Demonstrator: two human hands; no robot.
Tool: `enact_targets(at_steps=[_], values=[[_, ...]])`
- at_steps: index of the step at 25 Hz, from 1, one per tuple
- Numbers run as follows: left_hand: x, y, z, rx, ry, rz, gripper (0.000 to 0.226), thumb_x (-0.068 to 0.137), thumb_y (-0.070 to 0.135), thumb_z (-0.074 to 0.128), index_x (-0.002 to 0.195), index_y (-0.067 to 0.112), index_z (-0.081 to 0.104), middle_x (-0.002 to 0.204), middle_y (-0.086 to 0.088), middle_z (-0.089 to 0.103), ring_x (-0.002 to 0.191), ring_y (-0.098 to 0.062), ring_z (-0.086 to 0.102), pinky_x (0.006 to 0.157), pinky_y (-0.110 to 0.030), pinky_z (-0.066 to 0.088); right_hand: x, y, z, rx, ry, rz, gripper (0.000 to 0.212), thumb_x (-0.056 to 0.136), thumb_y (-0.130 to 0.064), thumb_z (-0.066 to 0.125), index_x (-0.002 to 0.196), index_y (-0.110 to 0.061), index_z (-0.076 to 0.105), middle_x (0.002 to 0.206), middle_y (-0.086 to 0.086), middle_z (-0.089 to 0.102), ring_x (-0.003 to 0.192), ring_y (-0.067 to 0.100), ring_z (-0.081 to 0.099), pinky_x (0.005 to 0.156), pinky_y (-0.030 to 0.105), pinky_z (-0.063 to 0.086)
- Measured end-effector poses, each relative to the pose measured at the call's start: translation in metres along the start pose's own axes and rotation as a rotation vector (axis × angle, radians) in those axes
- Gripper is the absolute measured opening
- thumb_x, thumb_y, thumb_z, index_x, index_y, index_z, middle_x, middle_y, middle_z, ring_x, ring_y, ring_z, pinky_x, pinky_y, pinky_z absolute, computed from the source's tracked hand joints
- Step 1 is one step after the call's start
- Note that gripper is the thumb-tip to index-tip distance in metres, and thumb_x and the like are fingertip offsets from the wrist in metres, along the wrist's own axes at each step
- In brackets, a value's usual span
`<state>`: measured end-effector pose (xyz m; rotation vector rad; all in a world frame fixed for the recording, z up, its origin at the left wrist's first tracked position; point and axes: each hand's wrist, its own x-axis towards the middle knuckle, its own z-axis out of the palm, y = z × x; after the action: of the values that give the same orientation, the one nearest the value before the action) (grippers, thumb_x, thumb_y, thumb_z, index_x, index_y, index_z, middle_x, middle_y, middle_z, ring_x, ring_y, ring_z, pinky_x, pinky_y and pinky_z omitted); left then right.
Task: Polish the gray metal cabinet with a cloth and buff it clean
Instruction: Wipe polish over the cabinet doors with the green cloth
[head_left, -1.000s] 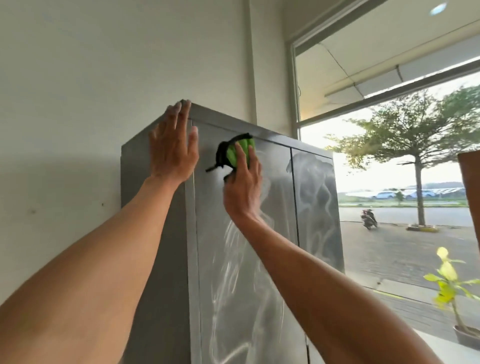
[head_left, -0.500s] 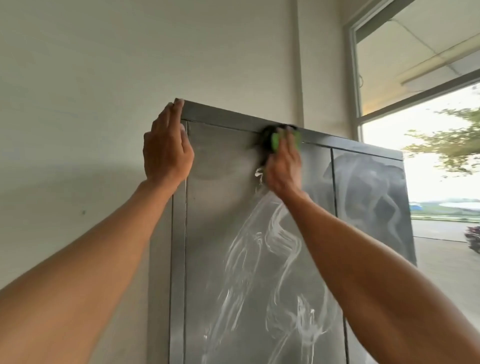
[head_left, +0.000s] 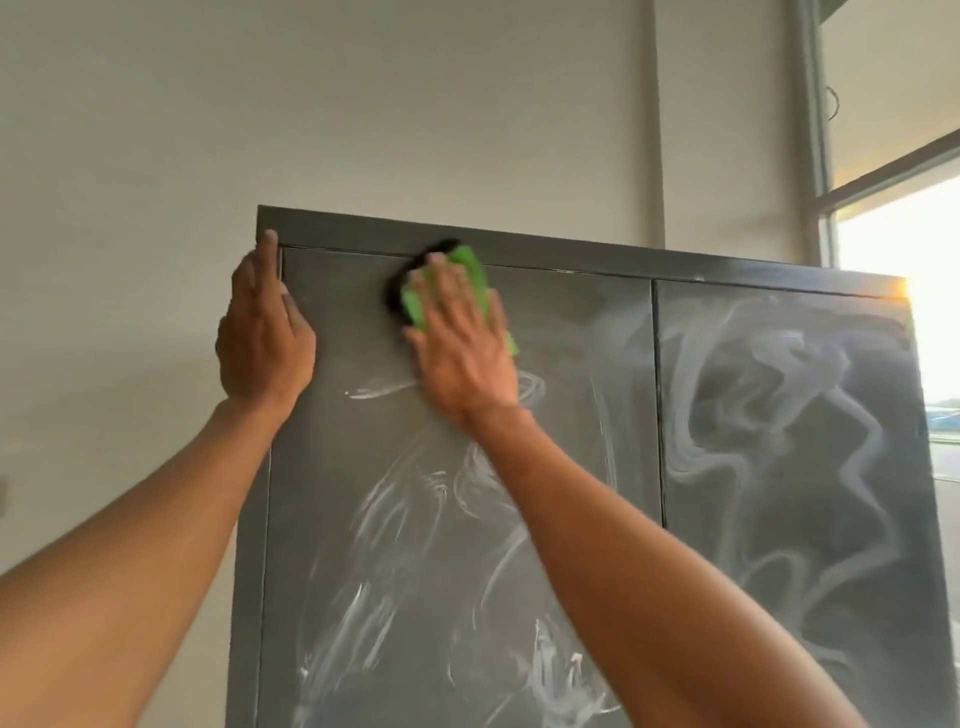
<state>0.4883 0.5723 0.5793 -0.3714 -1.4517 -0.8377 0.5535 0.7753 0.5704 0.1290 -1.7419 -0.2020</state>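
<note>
Head view: gray metal cabinet (head_left: 571, 519) stands against a pale wall (head_left: 363, 104), seen from below, two doors closed. Left hand (head_left: 264, 332) is raised, arm extended up from lower left; palm lies flat on the cabinet's upper left edge, fingers straight and together, fingertips at the top corner seam. It grips nothing. Right hand (head_left: 460, 338) is raised beside it, arm extended from lower right; palm is spread flat, fingers splayed and slightly blurred, pressing a green cloth (head_left: 470, 265) with a black part against the top of the left door (head_left: 415, 519), just under the top rail. Cloth shows above and right of the fingers. White streaks (head_left: 395, 519) cover the left door below the hands; paler swirls (head_left: 753, 415) cover the right door (head_left: 779, 467). Bright window (head_left: 904, 249) at right.
</note>
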Motion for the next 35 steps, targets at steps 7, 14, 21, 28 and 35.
enact_targets(at_steps=[7, 14, 21, 28, 35], values=[[-0.017, 0.009, 0.007, 0.178, -0.028, 0.128, 0.054, 0.107, 0.015, 0.03, 0.16, 0.01, 0.027, 0.169, -0.017, 0.018, 0.156, -0.035, 0.018, 0.119, -0.055, 0.029, -0.002, 0.081, -0.021, 0.095, 0.077, 0.727, 0.062, 0.108, -0.043, 0.022, 0.164, -0.02, 0.005, 0.171, 0.004, -0.007, 0.157, 0.024, -0.009, 0.125, 0.053, 0.001], [-0.022, 0.041, 0.024, 0.252, -0.097, 0.342, 0.058, 0.1, 0.009, 0.042, 0.157, 0.015, 0.035, 0.169, -0.015, 0.022, 0.156, -0.03, 0.021, 0.124, -0.055, 0.019, 0.002, 0.052, -0.009, 0.0, -0.019, -0.12, 0.059, 0.107, -0.046, 0.035, 0.161, -0.026, 0.024, 0.171, 0.0, 0.011, 0.157, 0.021, 0.006, 0.126, 0.051, 0.014], [-0.027, 0.037, 0.023, 0.251, -0.089, 0.355, 0.051, 0.107, 0.016, 0.034, 0.158, 0.018, 0.034, 0.17, -0.01, 0.021, 0.157, -0.027, 0.02, 0.125, -0.052, 0.017, 0.005, 0.081, -0.019, 0.071, 0.088, 0.648, 0.063, 0.107, -0.043, 0.024, 0.164, -0.02, 0.007, 0.171, 0.005, -0.004, 0.157, 0.026, -0.007, 0.126, 0.055, 0.003], [-0.026, 0.033, 0.026, 0.217, -0.053, 0.373, 0.05, 0.107, 0.016, 0.033, 0.157, 0.018, 0.035, 0.17, -0.01, 0.021, 0.157, -0.027, 0.019, 0.124, -0.053, 0.017, -0.009, 0.122, -0.021, -0.03, -0.004, -0.023, 0.058, 0.108, -0.044, 0.034, 0.161, -0.026, 0.021, 0.171, 0.002, 0.009, 0.158, 0.022, 0.002, 0.126, 0.051, 0.013], [-0.031, 0.034, 0.024, 0.249, -0.043, 0.338, 0.047, 0.109, 0.016, 0.032, 0.156, 0.018, 0.036, 0.169, -0.009, 0.024, 0.157, -0.026, 0.02, 0.124, -0.053, 0.016, -0.037, 0.187, -0.031, 0.059, -0.013, 0.346, 0.062, 0.109, -0.045, 0.026, 0.163, -0.026, 0.004, 0.171, 0.0, -0.009, 0.156, 0.019, -0.012, 0.127, 0.046, -0.002]])
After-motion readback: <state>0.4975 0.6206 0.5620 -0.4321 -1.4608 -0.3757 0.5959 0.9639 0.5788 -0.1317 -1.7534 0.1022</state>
